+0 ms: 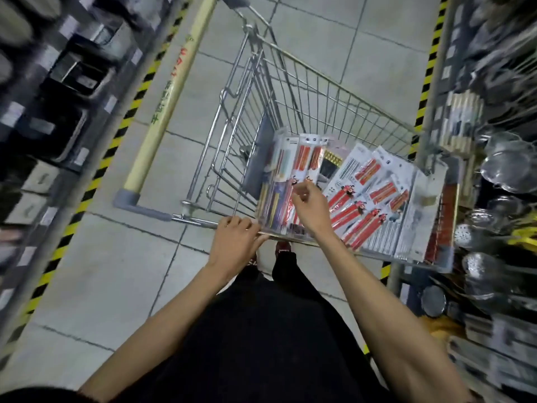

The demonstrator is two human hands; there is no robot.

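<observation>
Head view, and we're looking straight down a shop aisle. Biggest on our screen are the shelves: the left shelves [58, 82] carry dark trays, the right shelves [465, 117] carry shiny metal strainers [505, 170], too blurred and crowded for us to count.

Between them stands one wire cart [319, 91], its cream handle [171, 91] off to the left. The far part of the basket shows only floor through the wire. At the near end sits one clear box [430, 181], and that's where the goods are.

Inside it we've got two groups. On the right, fanned packs [363, 199] in red and white lie overlapped, leaning back; we make out at least five, no clean count. On the left, upright packs [290, 158] stand on edge in a row, three tops showing plainly.

Two hands now. Our left hand [235, 242] grips the cart's near rail, fingers curled over it, just beside the box corner. Our right hand [312, 207] is inside the box, fingertips and thumb pinched together on one of the upright packs.
</observation>
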